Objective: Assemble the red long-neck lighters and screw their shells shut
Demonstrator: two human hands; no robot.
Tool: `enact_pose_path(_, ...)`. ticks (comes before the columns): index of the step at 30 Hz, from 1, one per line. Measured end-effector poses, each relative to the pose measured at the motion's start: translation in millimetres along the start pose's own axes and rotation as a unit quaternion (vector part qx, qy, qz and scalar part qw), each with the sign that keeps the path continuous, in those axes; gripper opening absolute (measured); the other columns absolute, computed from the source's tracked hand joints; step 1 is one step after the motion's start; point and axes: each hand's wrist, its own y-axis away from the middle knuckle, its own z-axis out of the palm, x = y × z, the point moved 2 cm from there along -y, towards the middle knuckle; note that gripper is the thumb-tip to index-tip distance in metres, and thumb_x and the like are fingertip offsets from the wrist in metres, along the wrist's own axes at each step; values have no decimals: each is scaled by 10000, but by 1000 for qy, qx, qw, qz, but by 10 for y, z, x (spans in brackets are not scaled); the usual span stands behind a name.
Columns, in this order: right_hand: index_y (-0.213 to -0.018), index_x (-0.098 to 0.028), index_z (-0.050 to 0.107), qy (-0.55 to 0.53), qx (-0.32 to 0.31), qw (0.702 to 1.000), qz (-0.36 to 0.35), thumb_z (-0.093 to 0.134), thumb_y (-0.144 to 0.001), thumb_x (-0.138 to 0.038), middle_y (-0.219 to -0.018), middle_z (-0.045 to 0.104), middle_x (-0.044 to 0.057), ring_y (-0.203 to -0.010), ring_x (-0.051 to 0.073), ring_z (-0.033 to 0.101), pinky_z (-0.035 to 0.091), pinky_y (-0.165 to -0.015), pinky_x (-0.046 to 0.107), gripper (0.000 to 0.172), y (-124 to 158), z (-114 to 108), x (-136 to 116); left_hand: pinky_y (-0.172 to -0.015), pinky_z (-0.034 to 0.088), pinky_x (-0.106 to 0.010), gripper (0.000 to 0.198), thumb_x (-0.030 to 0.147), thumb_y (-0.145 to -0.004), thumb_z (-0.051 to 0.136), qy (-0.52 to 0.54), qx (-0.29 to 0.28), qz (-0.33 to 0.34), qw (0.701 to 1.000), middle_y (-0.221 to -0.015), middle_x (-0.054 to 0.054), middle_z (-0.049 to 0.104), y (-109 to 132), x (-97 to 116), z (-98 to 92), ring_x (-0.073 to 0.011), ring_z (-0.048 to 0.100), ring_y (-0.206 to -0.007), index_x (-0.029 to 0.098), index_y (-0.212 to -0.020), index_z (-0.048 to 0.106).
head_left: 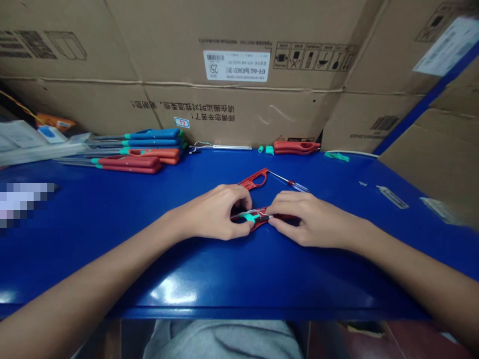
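Both my hands are close together in the middle of the blue workbench. My left hand and my right hand pinch a red plastic handle from either side, and most of it is hidden by my fingers. A teal piece with thin wires sits on it between my fingertips. Just beyond my hands lies an open red plastic frame, untouched. A small screwdriver with a red-and-clear handle lies beside it, its metal shaft pointing at the frame.
Red and blue handled tools with teal parts lie stacked at the back left, beside papers and plastic sheets. A red handle and a metal rod lie at the back edge, against cardboard boxes.
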Motion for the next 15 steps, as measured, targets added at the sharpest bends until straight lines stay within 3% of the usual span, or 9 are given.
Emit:
enact_pose_path(5,-1057,-139,714,-1,-3,1000,3,511,-972,-191,-905,672,82,-865,195,619,479,-805,327,226,19,12,13,-608,409,-267,268,390,-784,666,5,17,14,1000,-811,-6,639,10,-14,-27,-138,544,-664,165,-921,616)
enact_pose_path(9,-1037,-154,702,1,7,1000,2,522,-969,-197,-928,689,72,-862,187,626,481,-797,313,197,29,10,10,-577,392,-256,114,253,-802,609,-5,12,34,999,-726,-9,641,11,-26,-46,-129,544,-624,153,-820,662)
enact_pose_path(15,-1045,-148,699,9,7,1000,-1,514,-974,-193,-922,689,73,-858,187,631,482,-789,311,203,16,11,17,-640,443,-250,132,168,-804,577,-13,10,45,999,-806,-34,686,28,-37,-82,-143,610,-709,153,-804,708)
